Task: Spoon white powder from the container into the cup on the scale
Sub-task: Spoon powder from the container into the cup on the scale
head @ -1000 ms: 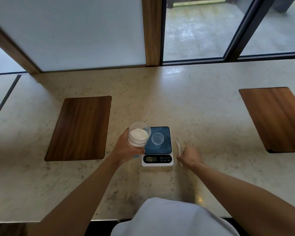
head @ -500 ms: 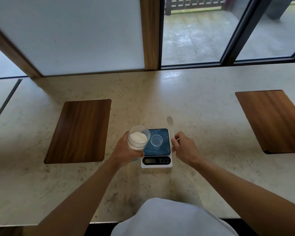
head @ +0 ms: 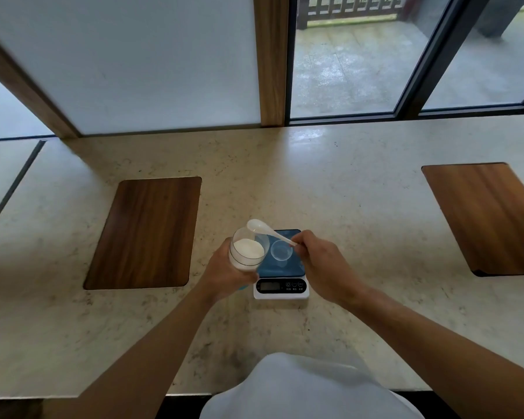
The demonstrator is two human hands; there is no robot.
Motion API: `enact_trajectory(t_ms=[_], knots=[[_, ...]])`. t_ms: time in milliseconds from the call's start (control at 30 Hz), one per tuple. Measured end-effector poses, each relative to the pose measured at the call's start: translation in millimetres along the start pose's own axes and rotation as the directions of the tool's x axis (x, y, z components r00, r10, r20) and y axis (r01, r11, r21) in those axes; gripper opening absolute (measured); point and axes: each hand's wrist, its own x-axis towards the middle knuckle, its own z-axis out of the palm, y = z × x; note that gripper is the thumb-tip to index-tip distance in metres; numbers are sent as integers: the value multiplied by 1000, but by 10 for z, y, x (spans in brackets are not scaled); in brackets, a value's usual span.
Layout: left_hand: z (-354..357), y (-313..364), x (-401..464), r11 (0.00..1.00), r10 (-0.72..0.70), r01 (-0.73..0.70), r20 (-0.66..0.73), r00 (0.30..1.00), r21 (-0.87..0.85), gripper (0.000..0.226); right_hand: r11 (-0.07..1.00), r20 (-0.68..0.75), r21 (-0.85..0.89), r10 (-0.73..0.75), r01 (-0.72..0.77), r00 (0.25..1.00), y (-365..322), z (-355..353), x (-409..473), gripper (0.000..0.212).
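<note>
A small digital scale point(head: 281, 288) with a blue top stands on the stone counter in front of me. A small clear cup point(head: 281, 251) sits on its blue platform and looks empty. My left hand point(head: 224, 275) grips a clear container point(head: 247, 249) of white powder, held tilted just left of the scale. My right hand point(head: 319, 263) pinches the handle of a white plastic spoon point(head: 268, 232). The spoon's bowl hovers above the far rim of the container, with its handle passing over the cup.
Two dark wooden boards are set into the counter, one on the left point(head: 147, 234) and one on the right point(head: 490, 217). A window wall with a wooden post point(head: 271, 60) runs along the back edge. The counter's front edge point(head: 103, 396) is close to my body.
My right hand picked the spoon up from the counter right of the scale and swung it left over the cup to the container's rim. The left hand held the container about still.
</note>
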Motion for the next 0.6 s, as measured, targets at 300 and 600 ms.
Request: enact_trajectory(t_ms=[300,600], knots=[[-66,-47,-54,998,49,-48,-18,999,50,91,956,18,-228,-187,187,982,-115,-124,19,15],[-90,-79,-60,995,75,-73,-28,997,66,87,894,104,-393,-190,216,976,-229,-148,161,23]])
